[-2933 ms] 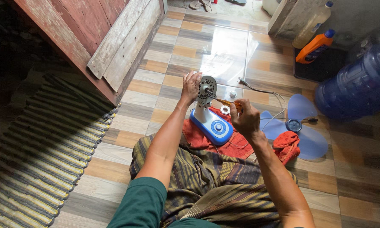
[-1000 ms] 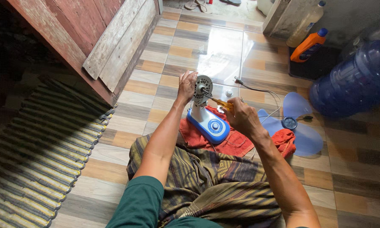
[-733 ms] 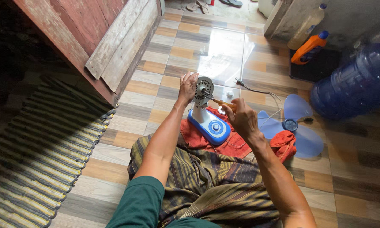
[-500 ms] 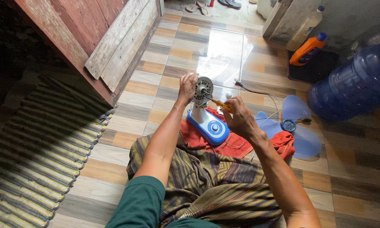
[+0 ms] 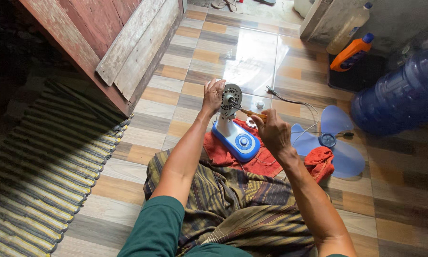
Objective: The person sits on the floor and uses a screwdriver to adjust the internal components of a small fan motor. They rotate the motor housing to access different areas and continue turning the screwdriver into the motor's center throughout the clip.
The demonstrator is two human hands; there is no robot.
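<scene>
Fingers of the left hand (image 5: 213,93) wrap around the round fan motor (image 5: 231,96), which stands on its blue and white base (image 5: 236,138) over a red cloth (image 5: 223,152). Right hand (image 5: 271,132) grips a screwdriver (image 5: 248,113), tip at the motor. Blue fan blades (image 5: 329,141) lie further right.
</scene>
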